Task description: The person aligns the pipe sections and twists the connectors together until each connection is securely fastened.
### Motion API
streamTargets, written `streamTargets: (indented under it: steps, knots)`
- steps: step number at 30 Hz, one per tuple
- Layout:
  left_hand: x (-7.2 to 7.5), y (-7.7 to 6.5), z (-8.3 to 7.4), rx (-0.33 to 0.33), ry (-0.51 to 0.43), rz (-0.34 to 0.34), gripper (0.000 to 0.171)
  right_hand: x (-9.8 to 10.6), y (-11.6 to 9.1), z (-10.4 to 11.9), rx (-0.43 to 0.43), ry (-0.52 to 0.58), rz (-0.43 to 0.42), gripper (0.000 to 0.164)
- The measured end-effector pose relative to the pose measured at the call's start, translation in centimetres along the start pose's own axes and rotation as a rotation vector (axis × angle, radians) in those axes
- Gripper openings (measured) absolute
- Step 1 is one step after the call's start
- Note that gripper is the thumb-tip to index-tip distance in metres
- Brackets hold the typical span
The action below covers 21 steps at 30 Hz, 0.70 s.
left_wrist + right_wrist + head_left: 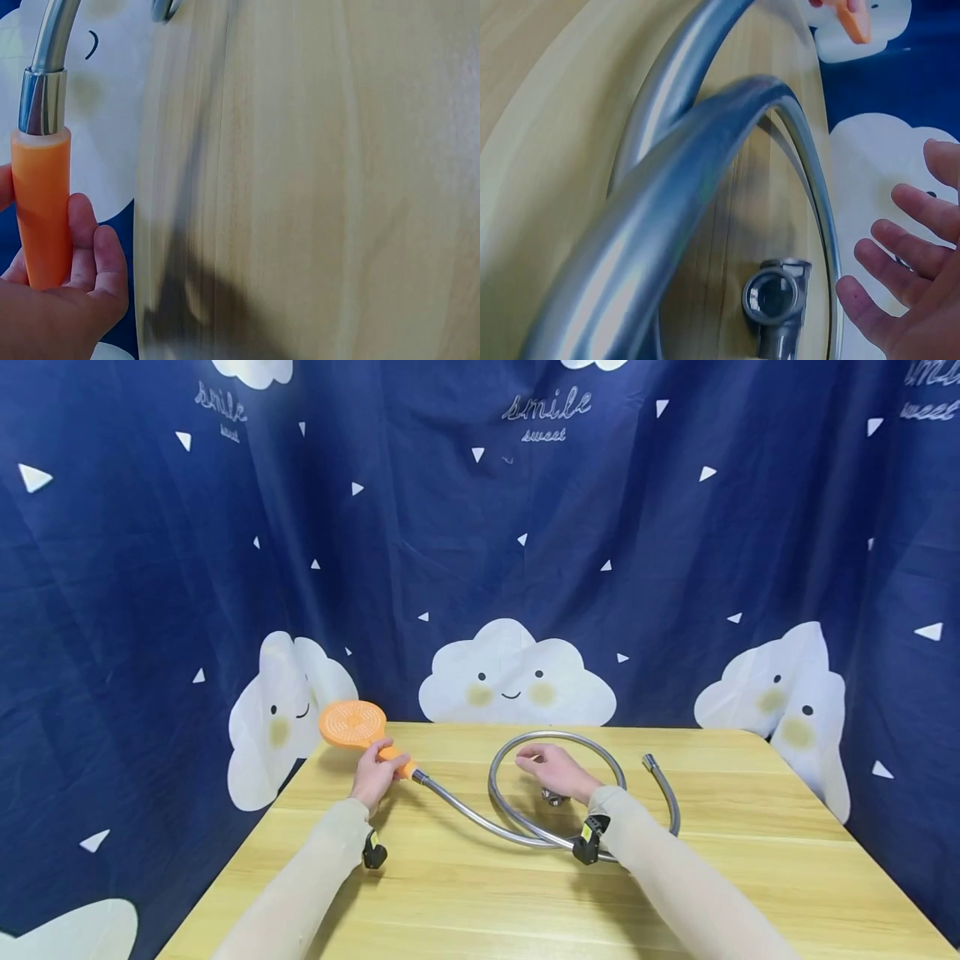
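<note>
My left hand grips the handle of an orange shower head, whose round perforated face is turned up above the table's left side. In the left wrist view, fingers and thumb wrap the orange handle just below a chrome collar. From that handle a silver shower hose runs right and loops on the table. Over the loop hovers my right hand, fingers loosely bent and holding nothing. Below it lies a small chrome fitting, inside the loop. The hose's free end curves up at the right.
The wooden table spans the view's lower part. A dark blue curtain with white clouds and triangles hangs behind it and along both sides. Black wrist cameras are strapped near both cuffs; the right one is close to the hose.
</note>
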<state>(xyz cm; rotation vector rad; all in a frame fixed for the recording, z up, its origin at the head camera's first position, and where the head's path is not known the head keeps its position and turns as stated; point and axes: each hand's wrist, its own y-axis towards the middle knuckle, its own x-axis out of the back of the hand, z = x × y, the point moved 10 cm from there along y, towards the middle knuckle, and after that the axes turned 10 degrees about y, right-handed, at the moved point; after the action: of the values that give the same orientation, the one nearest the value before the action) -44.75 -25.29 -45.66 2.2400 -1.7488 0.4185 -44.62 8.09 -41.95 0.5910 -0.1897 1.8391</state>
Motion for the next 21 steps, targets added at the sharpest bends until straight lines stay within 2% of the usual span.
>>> streamTargets:
  steps: [21]
  knots:
    - [-0.8,0.8,1.8,0.067,0.023,0.073,0.065,3.3,-1.4,-2.4,-0.017,-0.062,-0.022,0.031]
